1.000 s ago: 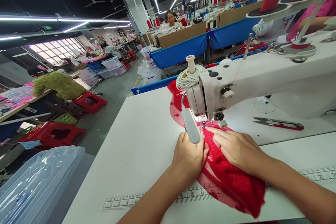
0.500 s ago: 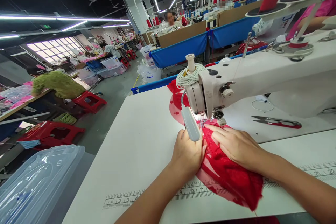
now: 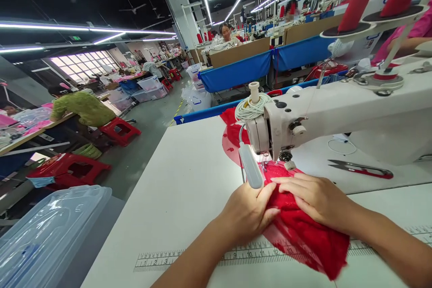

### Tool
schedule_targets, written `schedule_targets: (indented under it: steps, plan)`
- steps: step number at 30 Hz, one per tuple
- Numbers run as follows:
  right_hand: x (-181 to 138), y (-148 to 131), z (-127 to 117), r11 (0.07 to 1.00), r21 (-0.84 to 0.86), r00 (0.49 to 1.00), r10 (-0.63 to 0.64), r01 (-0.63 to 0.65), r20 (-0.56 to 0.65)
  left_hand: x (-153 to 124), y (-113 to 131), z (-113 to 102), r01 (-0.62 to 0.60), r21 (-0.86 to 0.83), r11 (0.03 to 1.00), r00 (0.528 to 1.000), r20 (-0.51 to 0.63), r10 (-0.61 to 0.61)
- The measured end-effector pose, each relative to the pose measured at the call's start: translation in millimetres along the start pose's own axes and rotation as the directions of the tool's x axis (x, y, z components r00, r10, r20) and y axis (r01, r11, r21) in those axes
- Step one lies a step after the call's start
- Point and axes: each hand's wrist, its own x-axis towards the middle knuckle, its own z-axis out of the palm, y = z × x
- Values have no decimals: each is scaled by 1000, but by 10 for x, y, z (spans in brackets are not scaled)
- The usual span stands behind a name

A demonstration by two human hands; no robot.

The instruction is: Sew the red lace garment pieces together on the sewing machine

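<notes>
Red lace fabric [image 3: 313,234] with a sheer mesh part lies under the presser foot [image 3: 264,166] of a white sewing machine [image 3: 337,112] and spreads toward me. At its left edge my left hand [image 3: 248,213] is closed, thumb and forefinger pinching the cloth just in front of the foot. My right hand [image 3: 315,193] rests on top of the fabric with fingers stretched flat, pointing toward the left hand. A small grey lamp [image 3: 251,166] on a bent stem hangs over the left fingertips and partly hides the stitching spot.
Thread snips [image 3: 361,169] lie on the machine bed to the right. A printed ruler scale [image 3: 175,258] runs along the table's front. Red thread cones [image 3: 359,2] stand upper right. A lidded plastic bin [image 3: 54,229] stands left, near red stools [image 3: 67,166]. Other people sit farther off.
Both hands have drawn back a little from the presser foot toward me, and the left thumb and forefinger now show over the fabric. The view has shifted slightly.
</notes>
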Motion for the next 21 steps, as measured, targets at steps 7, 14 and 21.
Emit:
schedule_targets:
  steps: [7,14,21]
  plan:
    - [1,10,-60,998,4,998,-57,57,-38,-40,3,-97,47,-18,999,998,51,-46]
    - [-2,-1,-73,999,-15,999,-50,50,-16,-21,-13,-114,138,-33,990,987,88,-135]
    - [-35,10,-19,995,-52,996,-82,84,34,-33,0,-107,29,7,1000,995,92,-29]
